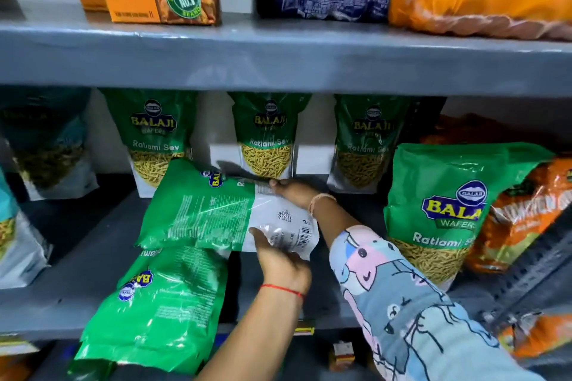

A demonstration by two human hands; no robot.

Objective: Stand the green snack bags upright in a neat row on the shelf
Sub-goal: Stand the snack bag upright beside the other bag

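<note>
"Bags like these are soft and slick, I'd say. The held bag (210, 210) is sideways, back out, just above the shelf (77, 241), near its front."

"Light too, by the look. The sev inside would likely crush under a hard squeeze."

"Both hands have it by the white bottom end. The left hand (278, 260) is curled round the lower edge and the right hand (294, 192) grips the upper edge."

"Sensible place, I reckon. The sealed end should be stiffer than the belly, so it can be swung upright from there and set on its base."

"And room for it?"

"The back bags (154, 133) stand three in a row with gaps between them. The front bag (433, 210) stands to the right, touching the orange bags (526, 210). The flat bag (154, 303) lies under the held one and hangs over the shelf's lip, so it might slide off."

"The painted grey board looks smooth, so a base could skid. The upper shelf (278, 59) sits close over the tops, with little headroom."
</note>
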